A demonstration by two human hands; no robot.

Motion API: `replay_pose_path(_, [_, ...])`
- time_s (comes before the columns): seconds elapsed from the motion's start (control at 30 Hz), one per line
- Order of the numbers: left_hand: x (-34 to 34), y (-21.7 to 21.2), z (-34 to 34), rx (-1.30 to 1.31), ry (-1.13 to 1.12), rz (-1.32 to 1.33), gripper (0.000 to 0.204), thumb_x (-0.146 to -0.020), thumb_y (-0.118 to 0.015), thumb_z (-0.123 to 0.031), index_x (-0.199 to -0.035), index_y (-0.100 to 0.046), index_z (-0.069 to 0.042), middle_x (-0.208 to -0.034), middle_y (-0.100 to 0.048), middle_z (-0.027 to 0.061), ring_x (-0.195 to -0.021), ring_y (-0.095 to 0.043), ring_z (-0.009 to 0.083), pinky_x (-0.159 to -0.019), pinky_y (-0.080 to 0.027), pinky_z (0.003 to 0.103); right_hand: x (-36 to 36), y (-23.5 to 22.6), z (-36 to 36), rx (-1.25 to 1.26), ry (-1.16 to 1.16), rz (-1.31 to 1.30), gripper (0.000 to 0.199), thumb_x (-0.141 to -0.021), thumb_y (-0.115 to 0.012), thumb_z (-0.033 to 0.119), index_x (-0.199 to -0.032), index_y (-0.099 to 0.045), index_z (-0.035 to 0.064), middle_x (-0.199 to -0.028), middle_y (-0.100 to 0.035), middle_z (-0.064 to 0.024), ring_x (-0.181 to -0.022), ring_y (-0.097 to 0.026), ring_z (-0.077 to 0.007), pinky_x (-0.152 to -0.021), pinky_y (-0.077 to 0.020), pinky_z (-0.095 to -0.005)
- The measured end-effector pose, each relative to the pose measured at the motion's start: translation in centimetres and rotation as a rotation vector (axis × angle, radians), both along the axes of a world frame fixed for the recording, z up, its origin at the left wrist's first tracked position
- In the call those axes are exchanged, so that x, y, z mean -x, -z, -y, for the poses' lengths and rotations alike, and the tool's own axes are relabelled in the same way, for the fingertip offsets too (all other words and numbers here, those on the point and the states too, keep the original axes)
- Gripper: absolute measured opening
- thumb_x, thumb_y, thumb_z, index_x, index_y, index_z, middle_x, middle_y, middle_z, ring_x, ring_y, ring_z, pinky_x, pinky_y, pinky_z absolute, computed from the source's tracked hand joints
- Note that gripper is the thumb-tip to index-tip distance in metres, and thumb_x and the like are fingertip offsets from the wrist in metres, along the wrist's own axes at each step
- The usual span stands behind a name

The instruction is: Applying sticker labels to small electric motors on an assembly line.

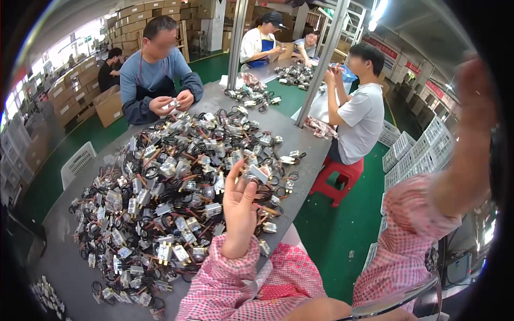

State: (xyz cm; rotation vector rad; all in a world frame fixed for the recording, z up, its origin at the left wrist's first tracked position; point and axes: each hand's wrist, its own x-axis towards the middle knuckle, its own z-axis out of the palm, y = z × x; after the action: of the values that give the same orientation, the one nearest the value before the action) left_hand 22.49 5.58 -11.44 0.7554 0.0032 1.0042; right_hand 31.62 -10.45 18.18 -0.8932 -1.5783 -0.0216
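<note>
My left hand (241, 208) is raised over the right side of a large pile, thumb and fingers closed on a small silver box-shaped part (259, 174) with dark wire around it. The pile (176, 198) holds many like parts: silver and white boxes, coiled black cables and copper-coloured pieces. It covers much of the grey metal table (297, 142). My right hand (477, 91) is lifted high at the far right, away from the table and smeared by motion. Its fingers cannot be made out. Pink checked sleeves cover both my forearms.
Across the pile a co-worker (155, 75) handles a small white part. Another in a white shirt (361, 107) sits on a red stool (342, 179). Metal posts (324, 61) rise from the table. White plastic crates (420, 155) stand at right, cardboard boxes (72, 88) at left.
</note>
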Motion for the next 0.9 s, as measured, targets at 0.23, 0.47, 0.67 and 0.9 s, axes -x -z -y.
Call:
replay_pose_path(0.23, [0.0,-2.7,0.3,0.004,0.058,0.125,0.052,-0.095,-0.042,-0.012,-0.139,-0.019,0.002,-0.134,-0.039,0.0234,-0.123,-0.042,0.0285,-0.1,-0.036,0.036,-1.4,16.0,-7.3,0.388,0.103,-0.322,0.001,-0.085,-0.052,0.0,-0.084,-0.053,0.0003,-0.107,-0.048,-0.0105,-0.103,-0.055,-0.0231,-0.087,-0.0475,-0.0353])
replay_pose_path(0.47, [0.5,-2.9,0.2,0.003,0.033,-0.007,0.051,-0.095,-0.044,-0.016,-0.137,-0.025,0.004,-0.13,-0.043,0.0186,-0.115,-0.047,0.0196,-0.095,-0.039,0.028,-0.9,17.8,-9.7,0.534,0.023,-0.298,0.006,-0.084,-0.057,0.002,-0.085,-0.054,-0.0031,-0.11,-0.045,-0.0112,-0.11,-0.051,-0.0259,-0.097,-0.0431,-0.04])
replay_pose_path(0.67, [1.1,-2.3,0.3,-0.082,0.006,-0.076,0.052,-0.095,-0.04,-0.006,-0.141,-0.017,0.003,-0.129,-0.045,0.0157,-0.112,-0.048,0.0166,-0.094,-0.036,0.026,-0.7,18.1,-9.9,0.669,-0.021,-0.345,0.005,-0.082,-0.06,0.0,-0.082,-0.056,-0.002,-0.112,-0.046,-0.0108,-0.111,-0.05,-0.0241,-0.097,-0.0425,-0.0378])
replay_pose_path(0.9, [1.8,-2.8,-0.2,-0.101,-0.02,-0.126,0.052,-0.095,-0.04,-0.006,-0.14,-0.018,0.003,-0.132,-0.043,0.0187,-0.115,-0.047,0.0193,-0.096,-0.036,0.028,-0.5,18.6,-10.5,0.687,-0.029,-0.351,0.006,-0.08,-0.061,0.0,-0.079,-0.056,-0.0005,-0.111,-0.047,-0.0108,-0.111,-0.05,-0.0231,-0.094,-0.0419,-0.0337])
